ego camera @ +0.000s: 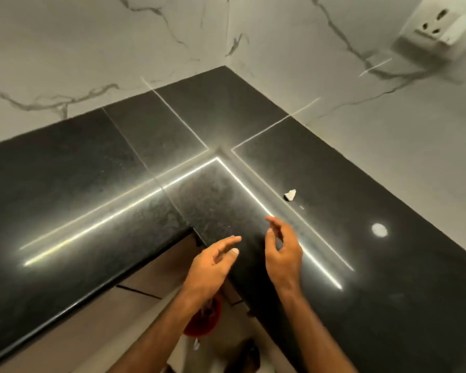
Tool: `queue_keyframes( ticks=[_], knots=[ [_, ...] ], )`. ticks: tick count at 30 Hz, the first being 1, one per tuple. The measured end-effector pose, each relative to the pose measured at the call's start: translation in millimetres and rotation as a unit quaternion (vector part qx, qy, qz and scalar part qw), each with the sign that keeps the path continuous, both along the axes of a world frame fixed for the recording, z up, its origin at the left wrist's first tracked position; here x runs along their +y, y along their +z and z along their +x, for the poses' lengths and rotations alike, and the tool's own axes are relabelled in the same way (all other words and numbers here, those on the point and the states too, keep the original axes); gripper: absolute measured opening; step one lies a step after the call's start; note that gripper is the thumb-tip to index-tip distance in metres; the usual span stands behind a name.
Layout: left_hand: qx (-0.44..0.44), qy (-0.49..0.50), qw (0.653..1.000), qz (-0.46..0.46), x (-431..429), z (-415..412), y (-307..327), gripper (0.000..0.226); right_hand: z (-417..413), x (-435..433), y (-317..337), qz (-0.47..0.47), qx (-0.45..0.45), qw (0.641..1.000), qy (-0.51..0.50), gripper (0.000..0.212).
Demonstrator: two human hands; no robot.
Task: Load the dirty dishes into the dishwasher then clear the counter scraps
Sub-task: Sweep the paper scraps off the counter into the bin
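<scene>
scrap, small and pale, lies on black tabletop beyond right hand; left hand beside it; both with loosely spread fingers, holding nothing.

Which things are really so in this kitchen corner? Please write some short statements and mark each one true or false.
1. A small white scrap lies on the black counter. True.
2. The right hand pinches the scrap. False: the hand is apart from it and holds nothing.
3. The left hand holds nothing. True.
4. A plate stands in the far corner of the counter. False: no dish shows on the counter.
5. A wall socket sits on the marble wall at the upper right. True.
6. The scrap lies left of both hands. False: it lies beyond the right hand, slightly to its right.
</scene>
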State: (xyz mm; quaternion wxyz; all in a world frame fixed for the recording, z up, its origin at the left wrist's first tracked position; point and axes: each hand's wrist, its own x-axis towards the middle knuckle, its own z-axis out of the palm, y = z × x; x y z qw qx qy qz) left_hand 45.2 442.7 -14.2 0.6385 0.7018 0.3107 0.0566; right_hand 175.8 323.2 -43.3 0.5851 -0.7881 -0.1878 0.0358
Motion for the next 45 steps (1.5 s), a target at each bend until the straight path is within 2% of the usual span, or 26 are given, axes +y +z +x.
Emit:
queue_keyframes(
  ticks=[2,5,8,10,13,15,17,19,21,24,26,28,32,37,40,43,45],
  knots=[
    [0.103,-0.078,0.985,0.112,-6.1,27.5,-5.2,0.053,41.5,2.9,-10.1,-0.081,-0.052,0.995,-0.021,0.039],
    [0.252,-0.155,0.936,0.19,-18.5,57.4,-6.2,0.086,105.4,7.5,-21.4,-0.2,-0.064,0.977,0.025,0.059],
    [0.291,-0.165,0.92,0.206,-24.6,68.0,-7.5,0.09,131.7,10.8,-34.0,-0.352,-0.082,0.927,0.097,0.071],
    [0.291,-0.174,0.913,0.228,-27.0,63.8,-11.2,0.089,132.4,9.8,-38.8,-0.392,-0.122,0.904,0.121,0.067],
    [0.255,-0.171,0.917,0.256,-29.0,49.8,-20.4,0.084,103.9,4.5,-47.1,-0.338,-0.156,0.915,0.154,0.057],
    [0.202,-0.147,0.936,0.247,-25.6,43.1,-28.6,0.075,77.1,-0.5,-53.3,-0.286,-0.16,0.928,0.18,0.05],
    [0.123,-0.062,0.972,0.191,-18.3,35.9,-31.9,0.062,52.0,-3.7,-55.8,-0.251,-0.157,0.934,0.201,0.046],
    [0.049,0.066,0.989,0.127,-10.2,22.9,-33.2,0.047,31.2,-3.9,-56.1,-0.231,-0.164,0.934,0.216,0.043],
    [-0.004,0.172,0.984,0.044,-4.5,4.4,-37.3,0.038,10.7,-1.3,-56.7,-0.213,-0.182,0.93,0.237,0.04],
    [-0.033,0.303,0.946,-0.111,-1.9,-18.3,-40.7,0.028,-26.6,4.0,-57.6,-0.195,-0.206,0.914,0.291,0.036],
    [-0.021,0.349,0.921,-0.171,-0.5,-33.3,-47.7,0.024,-53.1,11.0,-59.0,-0.188,-0.227,0.892,0.343,0.04],
    [0.008,0.364,0.912,-0.187,1.9,-49.0,-58.8,0.024,-78.2,18.9,-61.0,-0.193,-0.228,0.87,0.391,0.039],
    [0.088,0.343,0.922,-0.155,14.8,-82.4,-85.5,0.028,-117.7,31.3,-59.3,-0.296,-0.148,0.85,0.409,0.038],
    [0.181,0.201,0.963,-0.003,28.7,-121.7,-106.4,0.033,-124.5,42.1,-74.5,-0.362,-0.01,0.854,0.372,0.041],
    [0.183,0.146,0.97,0.057,30.4,-130.8,-94.8,0.03,-126.7,48.3,-79.0,-0.353,0.031,0.871,0.34,0.039],
    [0.168,0.101,0.973,0.119,36.5,-138.8,-83.0,0.03,-127.8,50.2,-63.2,-0.316,0.021,0.895,0.313,0.038],
    [0.126,0.084,0.976,0.157,42.7,-140.2,-76.6,0.03,-128.2,49.2,-49.0,-0.271,0.006,0.916,0.297,0.035]
  ],
)
